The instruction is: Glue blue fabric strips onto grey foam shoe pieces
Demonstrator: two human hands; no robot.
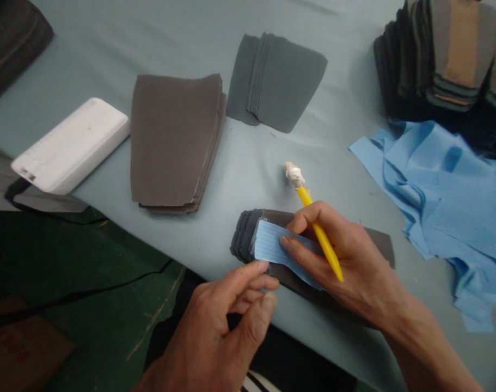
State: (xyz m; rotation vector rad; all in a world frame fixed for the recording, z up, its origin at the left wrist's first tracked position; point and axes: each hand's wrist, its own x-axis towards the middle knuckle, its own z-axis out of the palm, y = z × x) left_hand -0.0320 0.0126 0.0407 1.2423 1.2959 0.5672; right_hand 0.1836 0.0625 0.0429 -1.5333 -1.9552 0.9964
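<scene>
The right hand (pixel 354 267) pinches a yellow stick (pixel 320 235) and presses a blue strip (pixel 276 247) onto dark fabric (pixel 378 239) at five o'clock; the left hand (pixel 215 332) curls just beside.

The left hand (pixel 207 332) is being held low, near the bottom of the view. Its fingers (pixel 248 280) are being curled in a loose bend, with the tips pointing right. The right hand (pixel 346 267) is being held higher up, just beside the left fingertips but not touching them. Its fingers (pixel 308 215) are being bent, and the right arm (pixel 431 359) is being stretched in from the bottom right corner.
</scene>
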